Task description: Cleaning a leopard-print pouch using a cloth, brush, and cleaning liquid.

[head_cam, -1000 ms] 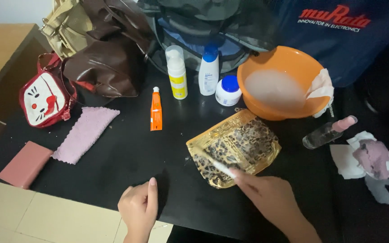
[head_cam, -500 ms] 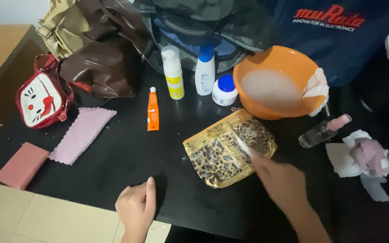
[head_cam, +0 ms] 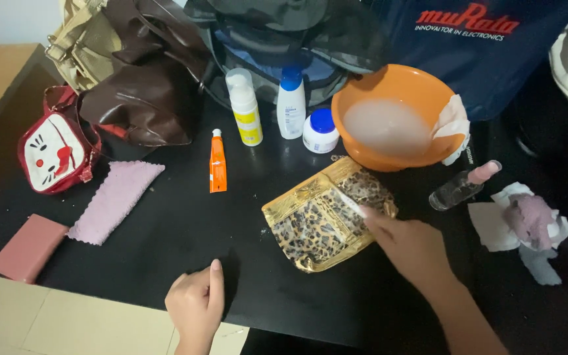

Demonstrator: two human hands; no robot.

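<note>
A gold pouch with a leopard pattern (head_cam: 317,227) lies flat on the black table (head_cam: 179,223). My right hand (head_cam: 412,246) rests at the pouch's right edge and pinches a thin white stick (head_cam: 351,202), whose tip touches the pouch's upper part. At the table's front edge sits my left hand (head_cam: 195,302), fingers curled, thumb up, holding nothing. An orange bowl (head_cam: 369,154) with cloudy water and a white cloth (head_cam: 453,125) on its rim stands behind the pouch.
Behind stand an orange tube (head_cam: 217,169), a white and yellow bottle (head_cam: 246,108), a white bottle (head_cam: 291,105) and a blue-lidded jar (head_cam: 320,130). Left: pink cloth (head_cam: 116,200), pink block (head_cam: 27,246), red purse (head_cam: 54,154), brown bag (head_cam: 146,92). Right: clear spray bottle (head_cam: 461,186), crumpled tissues (head_cam: 527,223).
My right hand has moved with the white stick from the pouch's lower part up to its upper right edge. The left hand has stayed at the table's edge.
</note>
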